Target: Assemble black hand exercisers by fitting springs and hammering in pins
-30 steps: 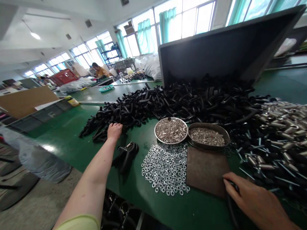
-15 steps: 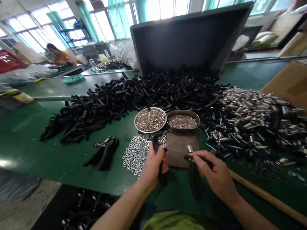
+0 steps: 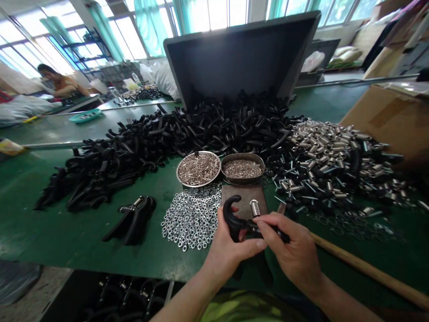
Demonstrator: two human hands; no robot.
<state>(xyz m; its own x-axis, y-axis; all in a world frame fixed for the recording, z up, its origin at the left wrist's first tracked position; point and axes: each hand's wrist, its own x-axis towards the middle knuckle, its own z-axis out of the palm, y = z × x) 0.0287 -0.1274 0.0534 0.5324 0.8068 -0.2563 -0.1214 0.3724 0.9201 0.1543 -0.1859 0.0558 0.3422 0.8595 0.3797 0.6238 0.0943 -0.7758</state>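
My left hand (image 3: pixel 226 252) is wrapped round a black curved clamp half (image 3: pixel 231 217), its hooked end pointing up. Close against it, my right hand (image 3: pixel 293 246) pinches a second black clamp half (image 3: pixel 280 234). A shiny coil spring (image 3: pixel 255 208) stands up from the parts at my right fingertips. The two halves meet between my hands; the joint is partly hidden by my fingers. Just behind lies a flat metal plate (image 3: pixel 243 197). Silver nuts (image 3: pixel 191 219) are spread to the left, and a black clamp with a metal spring (image 3: pixel 132 219) rests beyond them.
A round dish (image 3: pixel 178 173) of pins and an oval tin (image 3: pixel 243 180) of small metal pieces stand behind the plate. Black parts (image 3: pixel 187 129) spill from a grey bin (image 3: pixel 234 58). Springs (image 3: pixel 321 147), a wooden stick (image 3: pixel 362 266) and a cardboard box (image 3: pixel 378 116) are right. Another person (image 3: pixel 62 85) sits far left.
My left hand has brought its clamp half rightward against the one in my right hand; they were apart before. The view has shifted slightly to the right.
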